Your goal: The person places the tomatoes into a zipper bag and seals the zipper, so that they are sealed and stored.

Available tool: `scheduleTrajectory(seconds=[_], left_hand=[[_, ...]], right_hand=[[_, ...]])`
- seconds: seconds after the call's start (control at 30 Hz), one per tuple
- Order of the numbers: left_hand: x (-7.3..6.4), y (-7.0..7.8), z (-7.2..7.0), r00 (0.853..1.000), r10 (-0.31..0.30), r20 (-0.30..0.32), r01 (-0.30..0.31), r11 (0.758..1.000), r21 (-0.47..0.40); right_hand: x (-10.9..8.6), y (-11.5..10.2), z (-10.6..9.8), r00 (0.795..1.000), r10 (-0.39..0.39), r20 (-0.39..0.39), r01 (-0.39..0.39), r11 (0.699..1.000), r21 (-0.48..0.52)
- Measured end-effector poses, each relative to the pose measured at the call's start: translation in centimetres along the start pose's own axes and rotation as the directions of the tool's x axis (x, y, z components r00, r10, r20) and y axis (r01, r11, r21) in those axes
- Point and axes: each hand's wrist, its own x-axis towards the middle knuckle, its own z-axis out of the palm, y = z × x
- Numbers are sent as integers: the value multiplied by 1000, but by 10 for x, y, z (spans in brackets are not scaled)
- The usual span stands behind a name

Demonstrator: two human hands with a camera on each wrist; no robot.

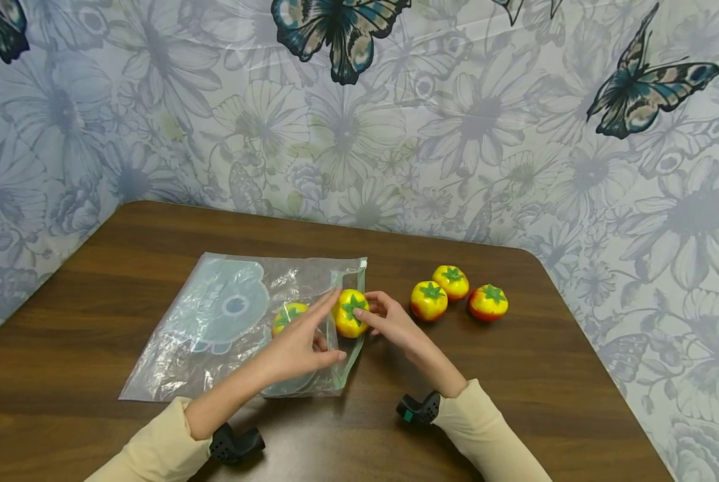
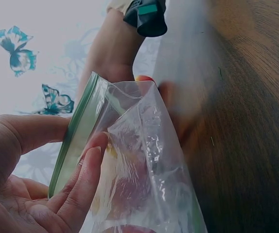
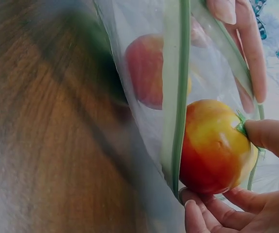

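Note:
A clear zip bag (image 1: 185,361) with a pale blue print lies on the table, its mouth with green zip strips (image 3: 177,97) facing right. One yellow-red tomato (image 1: 287,316) with a green star-shaped top is inside, seen through the plastic. At the mouth, my right hand (image 1: 395,325) grips another tomato (image 3: 215,148), thumb by its green top and fingers beneath; this tomato is partly within the opening. My left hand (image 1: 302,345) holds the lip of the bag, with the green edge (image 2: 78,131) between its digits. Its hold is partly hidden in the head view.
Three more tomatoes, one at the left (image 1: 428,301), one behind (image 1: 451,281) and one at the right (image 1: 489,303), sit to the right of the bag. The brown wooden table (image 1: 516,402) meets a wall covering (image 1: 486,134) with flowers and butterflies behind.

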Motion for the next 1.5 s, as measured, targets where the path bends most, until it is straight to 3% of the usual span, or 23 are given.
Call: scheduleTrajectory(seconds=[0.23,0.87,1.33,1.5], left_hand=[[1,-2,2,1000,-9,7,9,1000,9],[1,-5,4,999,-31,9,31,999,12],[3,-4,3,1000,-26,13,25,999,21],[4,-5,2,1000,-22,14,22,1000,11]], right_hand=[[2,3,6,1000,13,8,-12,997,-82],[-3,8,12,999,-28,-33,25,995,-93],[-13,10,-2,993,-119,11,120,988,-98],[-15,14,-3,985,-167,32,169,984,-51]])
